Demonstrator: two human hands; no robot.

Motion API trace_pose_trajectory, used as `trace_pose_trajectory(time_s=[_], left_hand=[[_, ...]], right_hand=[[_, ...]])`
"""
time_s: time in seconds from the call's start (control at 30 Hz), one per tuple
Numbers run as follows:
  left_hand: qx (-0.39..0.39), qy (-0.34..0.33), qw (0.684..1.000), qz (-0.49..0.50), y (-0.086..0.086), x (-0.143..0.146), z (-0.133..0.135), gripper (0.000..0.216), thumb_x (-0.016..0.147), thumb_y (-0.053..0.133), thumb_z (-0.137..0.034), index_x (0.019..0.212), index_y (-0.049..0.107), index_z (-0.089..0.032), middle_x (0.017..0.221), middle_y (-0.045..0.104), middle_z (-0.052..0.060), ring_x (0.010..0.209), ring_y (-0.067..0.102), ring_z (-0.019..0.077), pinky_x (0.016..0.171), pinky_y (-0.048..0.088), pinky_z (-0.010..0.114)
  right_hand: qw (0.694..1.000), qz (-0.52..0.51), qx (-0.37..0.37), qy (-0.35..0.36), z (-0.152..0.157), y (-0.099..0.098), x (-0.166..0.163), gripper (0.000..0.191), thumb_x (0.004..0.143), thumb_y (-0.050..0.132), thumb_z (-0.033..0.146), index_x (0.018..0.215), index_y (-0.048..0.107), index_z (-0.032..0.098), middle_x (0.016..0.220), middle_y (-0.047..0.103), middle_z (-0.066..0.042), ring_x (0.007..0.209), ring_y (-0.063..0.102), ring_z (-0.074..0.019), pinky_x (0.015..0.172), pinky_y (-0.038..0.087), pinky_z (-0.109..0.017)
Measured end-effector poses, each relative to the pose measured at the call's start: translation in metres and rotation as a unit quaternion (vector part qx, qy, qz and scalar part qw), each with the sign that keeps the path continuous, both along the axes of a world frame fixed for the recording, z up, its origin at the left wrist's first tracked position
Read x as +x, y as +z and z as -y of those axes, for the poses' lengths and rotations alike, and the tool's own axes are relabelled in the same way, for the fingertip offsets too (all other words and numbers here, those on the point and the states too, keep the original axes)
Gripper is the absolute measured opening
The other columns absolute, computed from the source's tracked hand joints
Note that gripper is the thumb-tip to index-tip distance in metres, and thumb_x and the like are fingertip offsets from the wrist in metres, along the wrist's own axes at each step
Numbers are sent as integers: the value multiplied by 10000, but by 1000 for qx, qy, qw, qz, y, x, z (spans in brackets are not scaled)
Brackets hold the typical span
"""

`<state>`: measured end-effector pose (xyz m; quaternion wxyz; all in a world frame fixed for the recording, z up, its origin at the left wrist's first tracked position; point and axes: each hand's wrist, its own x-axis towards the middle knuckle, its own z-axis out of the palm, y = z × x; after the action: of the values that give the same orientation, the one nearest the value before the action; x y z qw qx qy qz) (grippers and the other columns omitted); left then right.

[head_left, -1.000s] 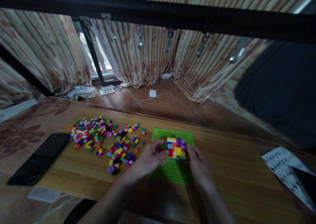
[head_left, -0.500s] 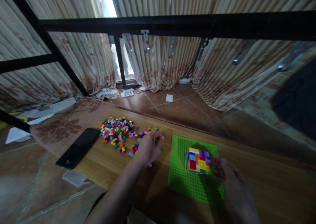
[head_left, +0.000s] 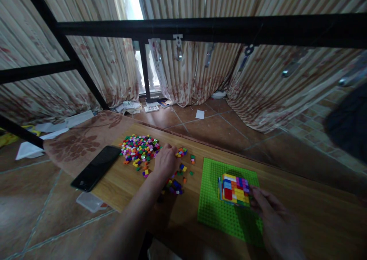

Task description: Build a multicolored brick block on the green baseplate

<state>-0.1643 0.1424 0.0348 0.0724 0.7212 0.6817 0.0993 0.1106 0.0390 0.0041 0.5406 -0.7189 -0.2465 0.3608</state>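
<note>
A pile of small coloured bricks (head_left: 139,149) lies spread on the wooden table (head_left: 286,199). My left hand (head_left: 164,161) rests on the pile's right part with its fingers curled down among the bricks; what it holds is hidden. A green baseplate (head_left: 218,210) lies to the right with a multicoloured brick block (head_left: 234,189) on it. My right hand (head_left: 265,204) touches the block's right edge with its fingertips, fingers partly bent.
A black phone (head_left: 96,167) lies at the table's left end, on a brown patterned cloth (head_left: 74,143). A clear plastic lid (head_left: 90,201) sits below it on the floor. A black metal frame (head_left: 200,29) and curtains stand beyond the table. Papers litter the tiled floor.
My left hand left the brick block and moved left into the loose bricks. My right hand stayed at the block's right side. The camera swung left.
</note>
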Motion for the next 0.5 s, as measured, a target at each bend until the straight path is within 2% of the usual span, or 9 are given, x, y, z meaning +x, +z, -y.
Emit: trace_pose_trajectory(time_s=[0.27, 0.5], left_hand=[[10, -15, 1000, -1, -10, 2, -2, 223, 835, 514, -119, 985, 665, -184, 1027, 651, 91, 936, 653, 215, 798, 485, 284], [12, -42, 999, 1, -10, 1, 0, 230, 850, 508, -114, 999, 669, -180, 1009, 666, 82, 950, 666, 216, 855, 479, 286]], right_hand=[[1000, 6, -15, 0, 1, 8, -2, 464, 543, 773, 548, 838, 764, 191, 847, 753, -37, 726, 623, -172, 645, 515, -280], [1000, -6, 14, 2, 0, 6, -2, 426, 549, 794, 520, 814, 771, 187, 830, 753, -45, 719, 646, -182, 637, 529, -288]])
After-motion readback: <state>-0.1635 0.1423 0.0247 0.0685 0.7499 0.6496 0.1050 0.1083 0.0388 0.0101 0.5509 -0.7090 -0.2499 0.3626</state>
